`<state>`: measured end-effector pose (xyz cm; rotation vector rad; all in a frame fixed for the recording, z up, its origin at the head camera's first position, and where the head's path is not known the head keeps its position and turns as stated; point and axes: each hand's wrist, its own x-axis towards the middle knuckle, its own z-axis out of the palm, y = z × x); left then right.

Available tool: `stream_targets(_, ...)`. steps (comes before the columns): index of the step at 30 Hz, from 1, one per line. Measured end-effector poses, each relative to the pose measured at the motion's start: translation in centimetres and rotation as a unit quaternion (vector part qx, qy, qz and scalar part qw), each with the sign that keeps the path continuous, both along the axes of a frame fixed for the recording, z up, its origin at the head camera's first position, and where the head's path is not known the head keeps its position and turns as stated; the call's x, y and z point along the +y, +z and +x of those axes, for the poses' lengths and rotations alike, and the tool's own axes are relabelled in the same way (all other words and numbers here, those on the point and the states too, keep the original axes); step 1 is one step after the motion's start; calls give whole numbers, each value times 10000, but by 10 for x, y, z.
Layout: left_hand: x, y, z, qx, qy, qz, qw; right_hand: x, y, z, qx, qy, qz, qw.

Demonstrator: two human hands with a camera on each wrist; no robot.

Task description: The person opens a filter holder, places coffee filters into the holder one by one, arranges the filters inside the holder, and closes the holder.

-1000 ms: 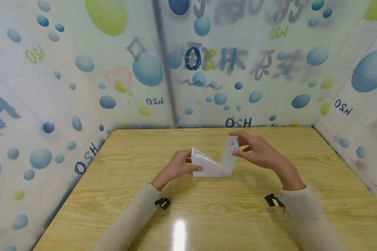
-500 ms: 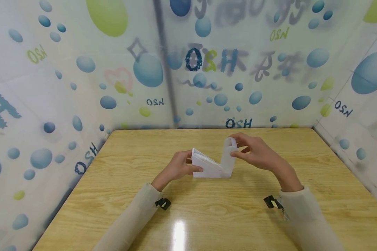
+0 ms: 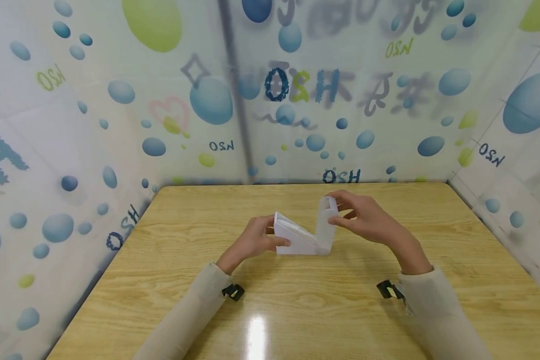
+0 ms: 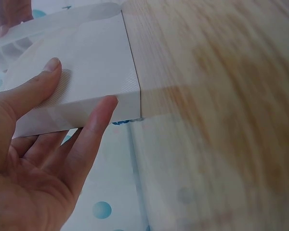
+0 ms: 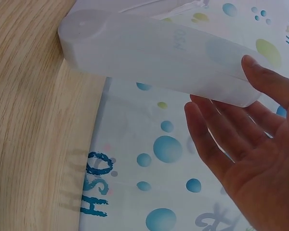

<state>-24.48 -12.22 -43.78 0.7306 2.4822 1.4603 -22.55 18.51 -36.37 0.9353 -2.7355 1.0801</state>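
In the head view, a white slant-topped box (image 3: 299, 242) stands on the table, its sloping top facing right. My left hand (image 3: 255, 237) holds its tall left end, with the thumb on the near side and the fingers behind and at the end. A translucent lid (image 3: 325, 227) rises nearly upright from the box's low right end. My right hand (image 3: 366, 218) pinches the upper part of that lid between thumb and fingers. The right wrist view shows the frosted lid (image 5: 154, 55) with rounded ends; what lies inside the box (image 4: 94, 53) is hidden in the left wrist view.
The wooden table (image 3: 274, 310) extends around the box on all sides. A patterned cloth (image 3: 297, 125) with blue and green ovals hangs behind it and along both sides. Dark wrist cameras sit at both sleeves.
My right hand has moved slightly left, tilting the lid a little toward the box and more upright. The left hand and the box have stayed in place.
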Motion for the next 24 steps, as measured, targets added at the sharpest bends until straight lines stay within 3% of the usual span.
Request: stream_targets(24, 0, 1, 1, 73, -24, -48, 10000, -5, -4, -2, -143, -67, -13, 9999)
